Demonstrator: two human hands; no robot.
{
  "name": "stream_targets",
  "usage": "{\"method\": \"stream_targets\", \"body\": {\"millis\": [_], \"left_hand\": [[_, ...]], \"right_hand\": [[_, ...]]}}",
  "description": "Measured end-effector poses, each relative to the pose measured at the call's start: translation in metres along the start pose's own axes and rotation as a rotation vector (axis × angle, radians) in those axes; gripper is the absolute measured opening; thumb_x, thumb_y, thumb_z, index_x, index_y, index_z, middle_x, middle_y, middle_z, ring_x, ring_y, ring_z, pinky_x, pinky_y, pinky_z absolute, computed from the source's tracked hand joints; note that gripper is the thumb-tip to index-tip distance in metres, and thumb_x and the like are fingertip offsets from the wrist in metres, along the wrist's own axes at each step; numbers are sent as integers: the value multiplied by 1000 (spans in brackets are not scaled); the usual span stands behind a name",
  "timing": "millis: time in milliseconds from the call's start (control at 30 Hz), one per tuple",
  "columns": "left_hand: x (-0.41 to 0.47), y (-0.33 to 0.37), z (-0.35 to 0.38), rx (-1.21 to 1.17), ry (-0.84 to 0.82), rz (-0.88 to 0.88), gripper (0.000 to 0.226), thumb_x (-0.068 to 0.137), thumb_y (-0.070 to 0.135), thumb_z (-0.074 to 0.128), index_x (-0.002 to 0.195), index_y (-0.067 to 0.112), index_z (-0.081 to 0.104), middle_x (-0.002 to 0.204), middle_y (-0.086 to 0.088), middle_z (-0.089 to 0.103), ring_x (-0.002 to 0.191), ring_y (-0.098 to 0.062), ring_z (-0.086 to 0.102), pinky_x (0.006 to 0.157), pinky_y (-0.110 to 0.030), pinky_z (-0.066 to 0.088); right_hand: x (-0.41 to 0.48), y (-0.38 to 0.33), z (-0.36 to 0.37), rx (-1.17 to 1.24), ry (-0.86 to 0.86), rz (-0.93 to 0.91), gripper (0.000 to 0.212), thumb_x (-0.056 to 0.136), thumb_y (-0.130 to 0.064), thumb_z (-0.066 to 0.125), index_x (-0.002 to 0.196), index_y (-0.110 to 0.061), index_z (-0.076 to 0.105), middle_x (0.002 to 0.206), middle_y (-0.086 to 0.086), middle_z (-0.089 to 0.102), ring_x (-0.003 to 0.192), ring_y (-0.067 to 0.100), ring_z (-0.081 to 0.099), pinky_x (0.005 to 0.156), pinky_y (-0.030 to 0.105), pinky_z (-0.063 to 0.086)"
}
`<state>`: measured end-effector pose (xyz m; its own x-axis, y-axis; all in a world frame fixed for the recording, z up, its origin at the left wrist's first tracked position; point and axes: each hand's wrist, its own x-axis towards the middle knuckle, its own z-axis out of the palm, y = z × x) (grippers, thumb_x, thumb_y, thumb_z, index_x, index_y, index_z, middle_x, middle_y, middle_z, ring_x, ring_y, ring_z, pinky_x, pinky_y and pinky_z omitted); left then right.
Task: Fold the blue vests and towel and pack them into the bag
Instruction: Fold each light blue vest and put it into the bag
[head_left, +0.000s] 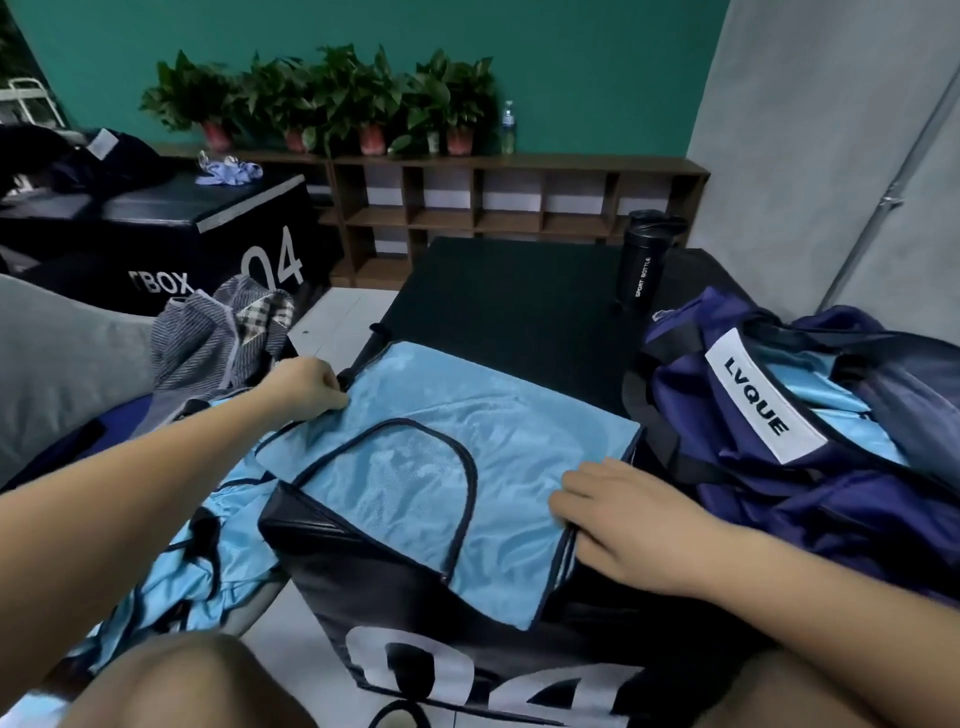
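Blue vest (441, 467) lies flat; left grip (306, 387) pinches its far corner, right grip (623, 519) rests released on its right edge.

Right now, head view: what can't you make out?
All head view:
1. Bag contents: flaps and straps cover all but strips of blue, so the count is unknown.
2. Right grip: the thumb is hidden under the vest edge, so pinch or press is unclear.
3. Vest pile: forearm and knee cover part, so the count is unknown.
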<state>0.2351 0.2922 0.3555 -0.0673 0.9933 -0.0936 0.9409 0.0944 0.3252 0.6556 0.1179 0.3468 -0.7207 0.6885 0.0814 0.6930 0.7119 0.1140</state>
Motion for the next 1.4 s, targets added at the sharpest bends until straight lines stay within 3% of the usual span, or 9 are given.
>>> {"method": "stream_targets", "body": {"millis": [200, 367, 567, 633, 733, 900, 1100, 1233, 1400], "left_hand": [[49, 40, -1, 144, -48, 70, 22, 91, 31, 76, 98, 11, 73, 98, -10, 73, 94, -30, 68, 80, -40, 57], [80, 83, 10, 291, -31, 128, 25, 92, 31, 68, 93, 6, 71, 89, -12, 72, 79, -31, 65, 56, -32, 43], [119, 127, 36, 256, 76, 184, 17, 83, 23, 68, 89, 9, 61, 89, -11, 66, 83, -34, 64, 72, -42, 59], [122, 146, 44, 254, 93, 203, 17, 86, 24, 68, 94, 12, 60, 92, -9, 64, 86, -34, 63, 74, -43, 56], [125, 169, 55, 261, 119, 234, 16, 91, 23, 65, 101, 15, 55, 92, -6, 60, 87, -33, 60, 75, -42, 47], [137, 200, 73, 312, 162, 292, 16, 95, 17, 59, 106, 14, 48, 95, -8, 61, 96, -34, 57, 101, -52, 41], [143, 212, 81, 325, 259, 302, 20, 94, 4, 52, 109, 17, 48, 107, -8, 60, 106, -33, 52, 102, -48, 39], [126, 209, 79, 198, 318, 346, 29, 96, 24, 66, 123, 22, 55, 118, -3, 56, 114, -31, 51, 96, -46, 38], [57, 192, 71, 47, 273, 484, 21, 94, 26, 63, 114, 26, 59, 114, 6, 59, 107, -23, 55, 93, -41, 42]], "right_hand": [[15, -24, 4, 135, -42, 41, 6, 90, -28, 46, 94, -24, 44, 90, -6, 45, 85, 23, 46, 81, 36, 45], [24, -33, 4, 224, -56, 117, 4, 91, -26, 45, 93, -24, 43, 90, -7, 46, 85, 20, 44, 76, 33, 34], [26, -56, 4, 262, -1, 119, 8, 81, -30, 33, 87, -26, 33, 84, -8, 41, 76, 20, 44, 69, 32, 36], [26, -66, 9, 223, 64, 102, 15, 74, -30, 39, 84, -27, 27, 77, -8, 45, 67, 18, 47, 61, 28, 38], [25, -72, 16, 127, 107, 37, 20, 69, -31, 54, 81, -27, 38, 74, -8, 49, 64, 16, 50, 63, 27, 44], [28, -69, 20, 64, 118, 15, 32, 64, -33, 71, 80, -25, 45, 70, -7, 49, 60, 16, 47, 63, 28, 43], [36, -68, 25, 130, 183, 84, 31, 73, -27, 65, 85, -23, 37, 77, -3, 49, 65, 20, 39, 64, 33, 48], [33, -65, 21, 168, 162, 91, 30, 81, -34, 70, 92, -22, 45, 85, -2, 52, 73, 21, 50, 69, 34, 51], [23, -49, 16, 175, 129, 86, 42, 81, -44, 75, 98, -24, 43, 96, -3, 49, 86, 23, 50, 74, 36, 46]]}}
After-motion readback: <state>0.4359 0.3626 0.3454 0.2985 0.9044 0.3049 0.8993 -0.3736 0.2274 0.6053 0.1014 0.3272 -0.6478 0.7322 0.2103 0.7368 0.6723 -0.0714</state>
